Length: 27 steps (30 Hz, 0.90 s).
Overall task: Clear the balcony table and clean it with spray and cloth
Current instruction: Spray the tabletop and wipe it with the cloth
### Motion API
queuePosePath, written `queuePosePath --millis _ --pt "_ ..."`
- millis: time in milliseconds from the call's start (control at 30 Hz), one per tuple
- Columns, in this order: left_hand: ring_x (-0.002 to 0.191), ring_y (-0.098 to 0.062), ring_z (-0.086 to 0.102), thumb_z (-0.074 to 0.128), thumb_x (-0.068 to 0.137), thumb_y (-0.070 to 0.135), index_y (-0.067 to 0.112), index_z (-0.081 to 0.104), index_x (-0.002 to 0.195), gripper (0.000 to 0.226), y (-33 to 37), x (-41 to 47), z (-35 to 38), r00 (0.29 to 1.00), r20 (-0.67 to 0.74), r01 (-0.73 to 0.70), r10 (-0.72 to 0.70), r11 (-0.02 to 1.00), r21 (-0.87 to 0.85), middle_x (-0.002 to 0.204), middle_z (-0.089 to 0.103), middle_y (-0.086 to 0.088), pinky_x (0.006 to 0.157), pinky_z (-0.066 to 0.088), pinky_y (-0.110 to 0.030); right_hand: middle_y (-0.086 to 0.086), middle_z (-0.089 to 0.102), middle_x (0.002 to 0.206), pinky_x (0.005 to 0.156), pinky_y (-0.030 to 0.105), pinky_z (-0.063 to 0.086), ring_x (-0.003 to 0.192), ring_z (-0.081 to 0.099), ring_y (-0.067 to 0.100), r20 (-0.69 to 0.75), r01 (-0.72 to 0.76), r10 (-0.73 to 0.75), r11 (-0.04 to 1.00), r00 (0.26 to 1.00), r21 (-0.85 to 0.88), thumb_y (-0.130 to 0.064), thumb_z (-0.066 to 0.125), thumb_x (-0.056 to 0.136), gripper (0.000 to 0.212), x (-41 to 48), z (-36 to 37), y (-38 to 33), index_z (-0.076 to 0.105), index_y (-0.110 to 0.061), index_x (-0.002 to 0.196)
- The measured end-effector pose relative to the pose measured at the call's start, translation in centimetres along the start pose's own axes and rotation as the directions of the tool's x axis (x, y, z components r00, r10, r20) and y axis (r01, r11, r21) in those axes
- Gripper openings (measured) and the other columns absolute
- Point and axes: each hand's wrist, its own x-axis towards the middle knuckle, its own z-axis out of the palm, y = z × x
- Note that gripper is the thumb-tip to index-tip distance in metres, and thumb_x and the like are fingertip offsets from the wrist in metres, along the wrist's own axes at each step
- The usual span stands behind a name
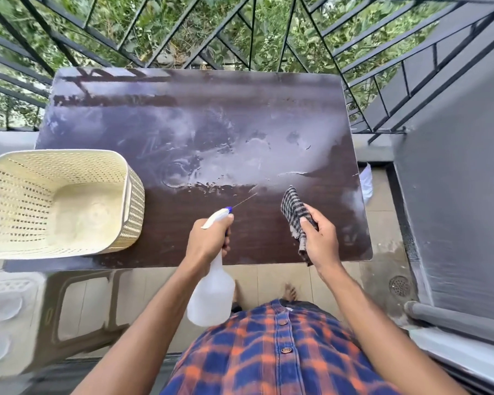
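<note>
The dark brown balcony table (166,229) fills the middle of the view, its surface wet and streaked with droplets. My left hand (207,243) grips the neck and trigger of a white translucent spray bottle (211,297) over the table's near edge. A thin jet leaves its blue nozzle toward the table's middle. My right hand (320,240) holds a checked cloth (294,212) bunched above the table's near right part.
A cream perforated plastic basket (126,206) stands empty on the table's left edge, overhanging it. A brown plastic chair (77,303) is below it. Black railing (211,38) runs behind the table, a grey wall (454,195) to the right. A floor drain (399,285) lies on the tiles.
</note>
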Motion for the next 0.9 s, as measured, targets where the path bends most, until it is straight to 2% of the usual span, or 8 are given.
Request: queuePosePath --millis 200,300,367,500,633,700,800,900 --pt "0.050 -0.022 0.054 0.068 0.070 0.050 0.016 0.067 0.061 0.036 0.3 -0.7 4.3 0.999 0.051 0.002 -0.003 1.000 0.031 0.059 0.063 -0.007 0.045 0.038 -0.025 -0.012 0.074 0.104 0.083 0.022 0.053 0.092 0.067 0.003 -0.003 0.003 -0.003 1.000 1.000 0.014 0.003 0.052 0.095 0.039 1.3 -3.7 0.5 0.068 -0.025 0.116" --pt "0.050 -0.020 0.049 0.069 0.069 0.048 0.015 0.066 0.067 0.033 0.0 -1.2 6.6 0.999 0.032 -0.008 0.006 0.999 0.052 0.058 0.055 -0.003 0.049 0.039 -0.030 -0.020 0.074 0.094 0.072 0.014 0.051 0.081 0.065 -0.004 -0.011 -0.013 0.014 1.000 1.000 0.023 0.003 0.052 0.095 0.039 1.7 -5.6 0.8 0.068 -0.026 0.115" --pt "0.049 -0.020 0.048 0.070 0.073 0.045 0.014 0.065 0.067 0.032 0.0 -1.6 8.4 0.998 0.055 -0.010 0.007 0.998 0.056 0.058 0.055 -0.003 0.046 0.039 -0.029 -0.020 0.074 0.096 0.074 0.012 0.049 0.084 0.065 -0.005 -0.038 -0.016 0.016 1.000 0.999 0.022 0.004 0.053 0.094 0.039 2.0 -7.2 1.1 0.068 -0.025 0.116" --pt "0.050 -0.021 0.057 0.066 0.090 0.038 0.010 0.067 0.070 0.035 0.3 -2.3 11.7 0.989 0.147 -0.002 -0.007 0.998 0.060 0.060 0.063 -0.008 0.043 0.036 -0.020 -0.003 0.071 0.112 0.096 0.028 0.051 0.102 0.066 0.010 -0.076 -0.012 0.012 1.000 0.997 -0.004 0.002 0.055 0.095 0.036 2.8 -10.2 1.7 0.066 -0.017 0.123" --pt "0.049 -0.017 0.048 0.068 0.088 0.031 0.011 0.065 0.074 0.025 0.3 -3.1 15.1 0.986 0.164 -0.005 0.001 1.000 0.026 0.063 0.054 -0.005 0.045 0.037 -0.026 0.007 0.073 0.105 0.081 0.037 0.051 0.084 0.064 0.017 -0.114 -0.034 0.039 0.998 0.993 0.047 0.002 0.053 0.096 0.038 3.4 -13.0 2.2 0.066 -0.027 0.116" --pt "0.049 -0.017 0.045 0.070 0.079 0.034 0.013 0.066 0.072 0.022 0.4 -3.5 16.7 0.984 0.179 -0.011 0.007 1.000 0.022 0.063 0.053 -0.005 0.045 0.038 -0.027 0.008 0.073 0.100 0.072 0.029 0.052 0.074 0.062 0.008 -0.157 -0.028 0.036 0.998 0.987 0.053 -0.001 0.053 0.096 0.036 3.5 -14.6 2.3 0.068 -0.030 0.112" --pt "0.055 -0.023 0.053 0.071 0.075 0.036 0.012 0.073 0.082 0.025 0.2 -4.1 18.7 0.967 0.255 0.012 -0.014 1.000 0.010 0.067 0.060 -0.010 0.055 0.044 -0.033 -0.016 0.073 0.082 0.061 0.014 0.050 0.065 0.061 -0.005 -0.223 -0.021 0.035 0.998 0.974 0.061 0.000 0.053 0.096 0.038 3.6 -16.8 2.2 0.069 -0.034 0.102" --pt "0.056 -0.025 0.052 0.070 0.072 0.043 0.011 0.069 0.075 0.033 -0.3 -4.4 19.7 0.951 0.306 -0.007 -0.033 0.992 0.129 0.063 0.058 -0.012 0.060 0.038 -0.037 -0.019 0.074 0.084 0.066 0.009 0.049 0.070 0.064 -0.008 -0.278 -0.044 0.061 0.997 0.959 0.068 0.002 0.054 0.095 0.036 3.4 -18.3 2.6 0.067 -0.029 0.107"
